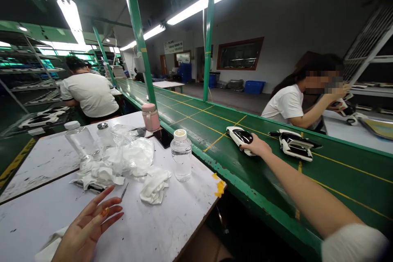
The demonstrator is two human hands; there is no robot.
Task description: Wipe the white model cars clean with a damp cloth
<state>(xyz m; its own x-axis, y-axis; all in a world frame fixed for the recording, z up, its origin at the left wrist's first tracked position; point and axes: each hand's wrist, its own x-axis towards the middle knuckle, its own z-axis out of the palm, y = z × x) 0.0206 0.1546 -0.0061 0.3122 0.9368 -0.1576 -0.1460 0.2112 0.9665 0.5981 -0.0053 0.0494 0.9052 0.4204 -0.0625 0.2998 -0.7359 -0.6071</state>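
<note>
My right hand (258, 146) reaches over the green conveyor belt, its fingers on the rear of a white and black toy car (238, 136). To the right of that car, another white toy car (295, 146) stands on the belt with panels raised. My left hand (95, 219) hovers over the white table (147, 229), fingers spread, with an orange mark on one finger and nothing in its grasp. Just beyond its fingertips lies a thin pointed tool (124, 191). A crumpled white cloth (155, 185) rests further right.
A clear bottle (181, 157), a pink cup (150, 117), a dark phone (163, 138) and a large clear jar (80, 138) stand or lie on the table around white wipes (135, 155). A person (285, 102) works across the belt; another (89, 92) sits further left.
</note>
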